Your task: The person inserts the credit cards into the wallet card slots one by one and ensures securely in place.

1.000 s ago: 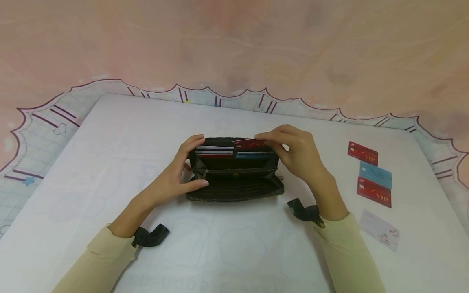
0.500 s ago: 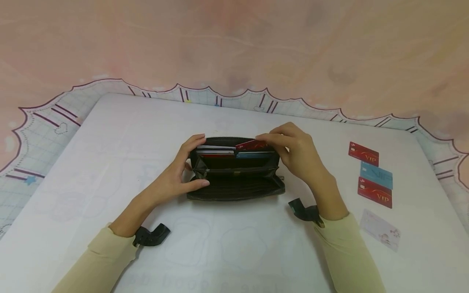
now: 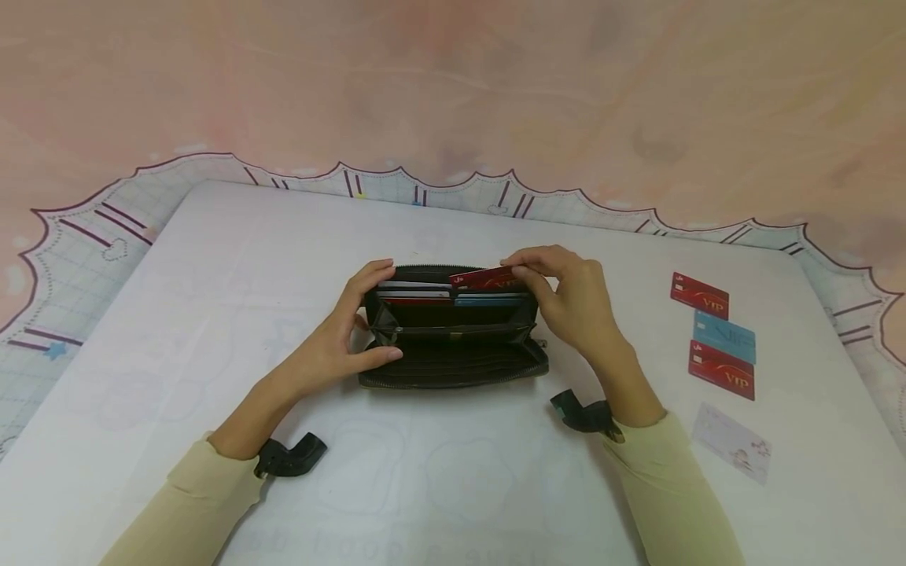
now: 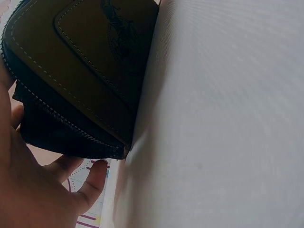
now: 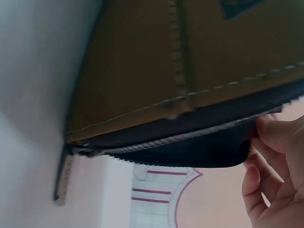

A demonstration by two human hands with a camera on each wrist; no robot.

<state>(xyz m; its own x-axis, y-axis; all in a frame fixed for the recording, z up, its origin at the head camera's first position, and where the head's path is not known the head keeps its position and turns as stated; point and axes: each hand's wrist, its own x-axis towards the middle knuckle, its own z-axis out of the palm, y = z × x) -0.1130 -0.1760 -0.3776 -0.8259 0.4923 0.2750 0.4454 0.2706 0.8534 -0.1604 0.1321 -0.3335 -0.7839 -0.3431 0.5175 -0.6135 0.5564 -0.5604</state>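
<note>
A dark zip-around wallet [image 3: 456,369] stands gaping at the middle of the table, its card slots facing up. My left hand [image 3: 336,346] grips its left end, thumb on the near flap and fingers round the far side. In the left wrist view the wallet's brown stitched face [image 4: 71,71] shows. With thumb and fingertips my right hand [image 3: 576,303] pinches the right end of a red card [image 3: 484,278], which sits partly in the upper right slot, slightly tilted. White and red cards [image 3: 414,295] fill the left slots, and a blue card [image 3: 488,301] lies below the red one.
Right of the wallet, a red VIP card [image 3: 699,295], a blue card [image 3: 725,336], another red card [image 3: 722,369] and a pale patterned card [image 3: 732,442] lie in a column on the white table [image 3: 453,503]. A zip pull [image 5: 62,178] hangs from the wallet's right end.
The red card's right end tilted up a little, then lowered somewhat. My right hand has shifted slightly right and down, still pinching it. The left hand and wallet hold their place.
</note>
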